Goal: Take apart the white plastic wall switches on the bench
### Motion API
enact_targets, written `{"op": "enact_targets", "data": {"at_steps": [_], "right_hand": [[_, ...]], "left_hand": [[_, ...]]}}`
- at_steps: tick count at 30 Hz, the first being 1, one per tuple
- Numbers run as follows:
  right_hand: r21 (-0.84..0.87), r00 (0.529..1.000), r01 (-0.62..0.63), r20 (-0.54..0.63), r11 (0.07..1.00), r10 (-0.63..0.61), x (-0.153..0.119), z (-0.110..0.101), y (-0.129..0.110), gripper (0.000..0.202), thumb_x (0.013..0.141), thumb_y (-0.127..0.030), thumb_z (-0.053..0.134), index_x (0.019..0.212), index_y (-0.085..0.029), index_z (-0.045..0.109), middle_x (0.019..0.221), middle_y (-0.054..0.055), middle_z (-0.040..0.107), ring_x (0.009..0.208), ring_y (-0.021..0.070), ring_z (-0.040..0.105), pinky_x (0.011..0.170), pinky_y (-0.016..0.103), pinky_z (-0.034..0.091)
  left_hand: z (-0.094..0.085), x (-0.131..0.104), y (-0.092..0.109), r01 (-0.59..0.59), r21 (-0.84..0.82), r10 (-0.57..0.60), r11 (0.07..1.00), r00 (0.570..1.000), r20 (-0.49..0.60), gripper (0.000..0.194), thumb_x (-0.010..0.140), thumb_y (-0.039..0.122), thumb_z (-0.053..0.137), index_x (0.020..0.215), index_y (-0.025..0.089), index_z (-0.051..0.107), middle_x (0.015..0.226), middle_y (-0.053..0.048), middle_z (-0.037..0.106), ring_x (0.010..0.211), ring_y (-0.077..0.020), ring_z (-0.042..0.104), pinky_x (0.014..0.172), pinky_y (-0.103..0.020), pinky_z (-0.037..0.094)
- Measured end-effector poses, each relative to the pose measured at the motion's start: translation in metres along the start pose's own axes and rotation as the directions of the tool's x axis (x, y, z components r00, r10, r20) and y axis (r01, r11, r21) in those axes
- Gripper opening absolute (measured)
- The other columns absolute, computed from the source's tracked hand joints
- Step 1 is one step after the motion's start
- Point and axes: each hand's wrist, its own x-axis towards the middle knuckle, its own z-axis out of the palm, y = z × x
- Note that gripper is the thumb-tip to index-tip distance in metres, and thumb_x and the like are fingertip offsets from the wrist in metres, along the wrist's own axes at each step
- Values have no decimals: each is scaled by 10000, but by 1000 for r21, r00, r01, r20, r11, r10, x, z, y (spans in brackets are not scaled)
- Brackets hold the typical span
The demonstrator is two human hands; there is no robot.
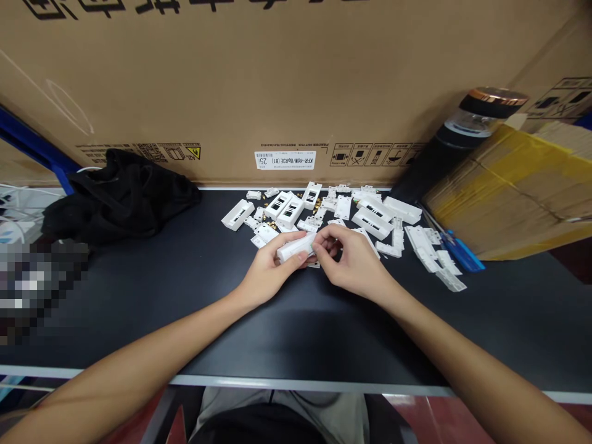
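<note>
A white plastic housing is held above the dark table, just in front of a spread of white plastic parts. My left hand is wrapped round it, thumb on the near side. At the housing's right end, the fingers of my right hand are pinched together; whether a small piece sits between them is hidden. Behind both hands lie several white frames with openings, flat white plates and small brass-coloured pieces.
Black cloth lies at the left. A large cardboard box stands along the back. At the right are a dark cylinder, a taped carton, a blue-handled tool and more white parts.
</note>
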Motion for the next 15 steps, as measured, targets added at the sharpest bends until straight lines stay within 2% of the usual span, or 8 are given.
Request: {"op": "enact_targets", "data": {"at_steps": [6,12,15], "right_hand": [[27,1000,-3,17,1000,2,0,2,2,65,840,-198,590,794,-179,631,746,27,653,645,151,566,607,296,462],[-110,995,77,-51,991,-83,-4,4,1,43,831,-165,582,800,-192,593,804,39,617,752,185,570,677,327,463],[-48,997,55,-51,997,-57,-5,5,1,35,831,-167,588,810,-194,597,796,32,615,739,178,571,660,316,463]], "left_hand": [[-2,0,-1,-5,15,5,1000,1000,4,449,858,412,754,1242,196,664,1228,-80,680,1154,-278,651,1009,-447,571],[1,-1,2,11,-25,-11,1000,1000,-7,441,855,402,757,1229,186,667,1231,-77,675,1173,-273,643,1018,-434,574],[2,-1,2,25,-44,-26,999,1000,-10,451,848,402,761,1230,182,666,1238,-80,672,1168,-275,646,1000,-428,588]]}}
